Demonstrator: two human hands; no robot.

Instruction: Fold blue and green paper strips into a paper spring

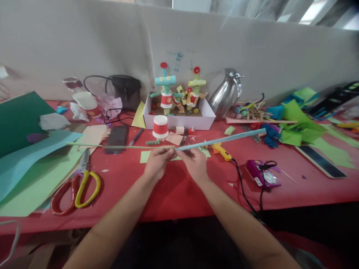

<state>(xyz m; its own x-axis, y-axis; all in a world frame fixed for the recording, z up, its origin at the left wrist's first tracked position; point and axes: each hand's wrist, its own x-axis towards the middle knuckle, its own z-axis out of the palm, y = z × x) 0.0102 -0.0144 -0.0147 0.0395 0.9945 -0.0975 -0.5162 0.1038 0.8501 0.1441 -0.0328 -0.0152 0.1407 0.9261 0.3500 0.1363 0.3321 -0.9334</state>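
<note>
My left hand (157, 161) pinches the end of a long thin green paper strip (112, 146) that runs off to the left. My right hand (196, 161) pinches the end of a light blue paper strip (224, 139) that slants up to the right. The two strip ends meet between my fingertips above the red tablecloth (174, 194). Under my hands lies a small green paper piece (146, 156). Both hands are closed in a pinch.
Red and yellow scissors (77, 188) lie at the left beside green and blue paper sheets (33, 175). A yellow glue gun (221, 151) and a purple device (262, 175) lie at the right. A white box (179, 119) with paper figures, a red-banded cup (160, 127) and a steel jug (226, 93) stand behind.
</note>
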